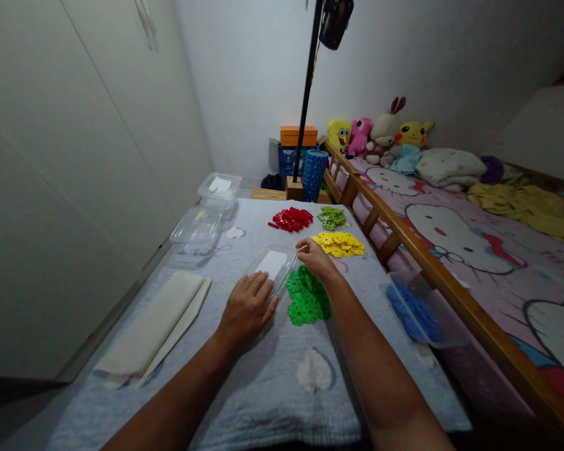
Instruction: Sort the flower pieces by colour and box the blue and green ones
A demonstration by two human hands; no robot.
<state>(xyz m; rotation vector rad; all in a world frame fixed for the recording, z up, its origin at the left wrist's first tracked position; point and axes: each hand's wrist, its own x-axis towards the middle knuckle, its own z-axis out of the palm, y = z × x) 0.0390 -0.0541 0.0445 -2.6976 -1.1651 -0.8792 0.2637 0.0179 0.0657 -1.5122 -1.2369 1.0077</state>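
Observation:
A clear plastic container [278, 260] with a white rectangle of paper on it is between my hands at the middle of the table. My left hand [249, 307] grips its near left part, fingers over the top and thumb along the near side. At the far right corner, my right hand [314, 257] pinches the container's rim with thumb and fingertips. Under my right wrist lies a cluster of green flower-shaped plastic pieces [305, 297]. Yellow pieces [341, 243] lie just beyond that hand. I cannot tell whether the container's lid is fully pressed on.
Red pieces [291, 219] and light green pieces [331, 217] lie at the far side. Two clear containers [196, 225] [219, 188] stand back left, near folded cloth [155, 322]. A box of blue pieces [420, 310] is beside the wooden bed rail [395, 228] on the right.

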